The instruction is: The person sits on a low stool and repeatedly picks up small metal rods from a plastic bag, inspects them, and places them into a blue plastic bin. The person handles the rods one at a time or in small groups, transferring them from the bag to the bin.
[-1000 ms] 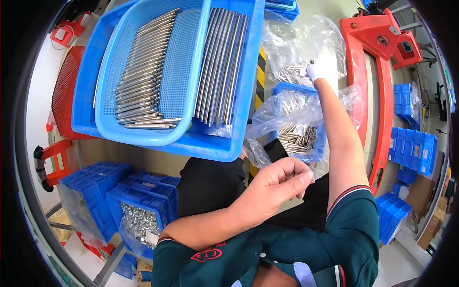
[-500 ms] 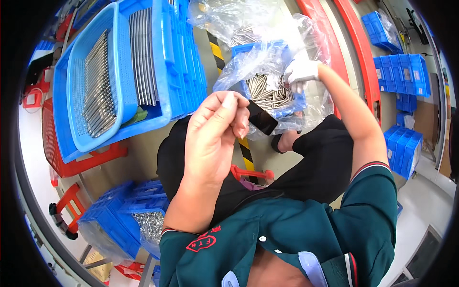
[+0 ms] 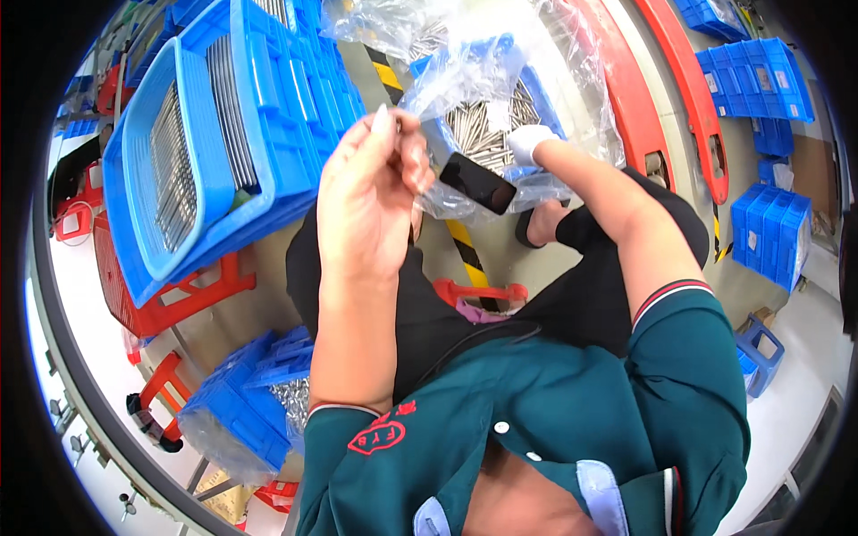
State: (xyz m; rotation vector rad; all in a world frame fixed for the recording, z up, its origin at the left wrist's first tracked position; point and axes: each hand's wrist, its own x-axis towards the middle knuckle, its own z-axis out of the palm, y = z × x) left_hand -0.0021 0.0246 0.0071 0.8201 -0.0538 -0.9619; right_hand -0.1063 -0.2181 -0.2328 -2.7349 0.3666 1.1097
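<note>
Shiny metal is shown by the pins (image 3: 483,134), crinkled glossy plastic by the bag (image 3: 447,85), smooth gloss by the slab (image 3: 477,183), and matt cloth by the glove (image 3: 533,142).

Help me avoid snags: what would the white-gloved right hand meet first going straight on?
The right hand would probably meet the slender silver metal pins in the blue plastic box first, though depth is unclear.

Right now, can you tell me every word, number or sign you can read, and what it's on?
Green shirt: red stitched letters in a red outline; I won't copy those.
Blue crates at upper right: pale labels, too small to read.
Metal pins: no words visible.
Black rectangular thing: no words visible.
</note>
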